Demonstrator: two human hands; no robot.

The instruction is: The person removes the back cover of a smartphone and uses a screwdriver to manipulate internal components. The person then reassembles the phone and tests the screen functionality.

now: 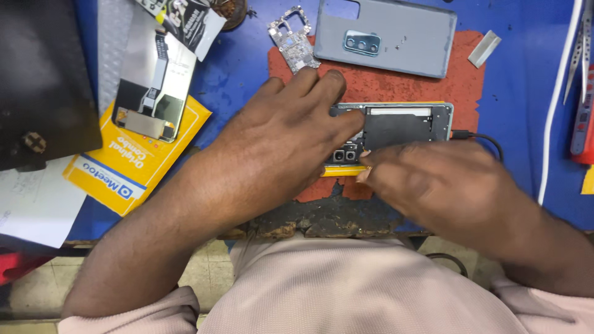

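An opened phone body point(405, 127) lies face down on a worn red mat point(396, 86), its black insides and camera block showing, with a black cable point(482, 139) plugged into its right end. My left hand point(284, 136) rests flat over the phone's left end, fingers pressing on it. My right hand point(433, 179) covers the phone's near edge, fingertips pinched by the camera block; whether it holds a small part is hidden. A grey back cover point(402, 28) lies beyond the phone. A bare circuit board point(294, 40) lies to the cover's left.
A replacement screen point(151, 80) rests on a yellow package point(133, 154) at left. A black slab point(43, 80) and white paper point(34, 204) sit far left. Tweezers point(585, 43), a white cable point(557, 105) and a small grey wedge point(484, 48) lie at right on the blue bench.
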